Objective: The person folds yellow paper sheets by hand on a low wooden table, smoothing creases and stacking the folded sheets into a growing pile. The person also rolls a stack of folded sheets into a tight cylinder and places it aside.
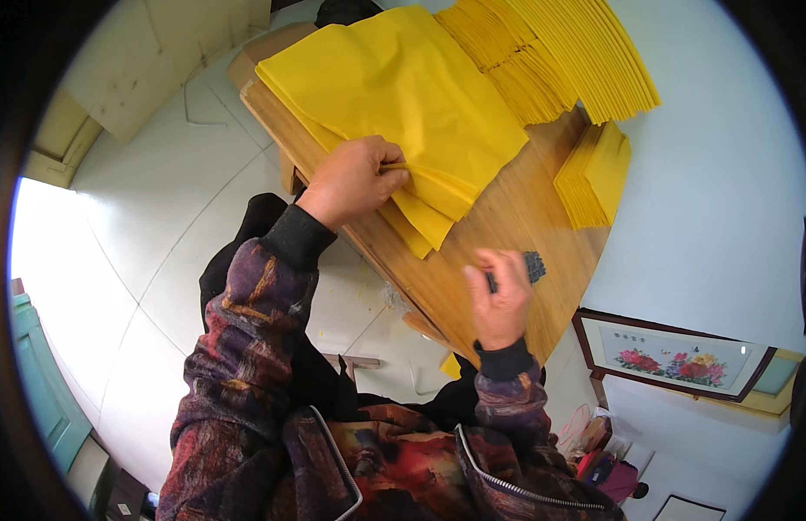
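Note:
A large yellow cloth [403, 87], looking like thin fabric in layers, lies over the far part of the wooden table. My left hand [355, 178] is closed on its near edge, pinching up a fold between thumb and fingers. Over the bare wood to the right is my right hand [500, 300], slightly blurred, with thumb and fingers bent toward each other. A small black piece [492, 282] shows between them. Just beside those fingers sits a little heap of black pieces [534, 267], partly hidden; their kind is too small to make out.
Tall stacks of folded yellow cloth [585, 56] stand at the table's far right, with a smaller stack [598, 174] nearer along the wall. The wooden table [472, 252] has its front edge close to my body. A framed flower picture [677, 356] is at the right.

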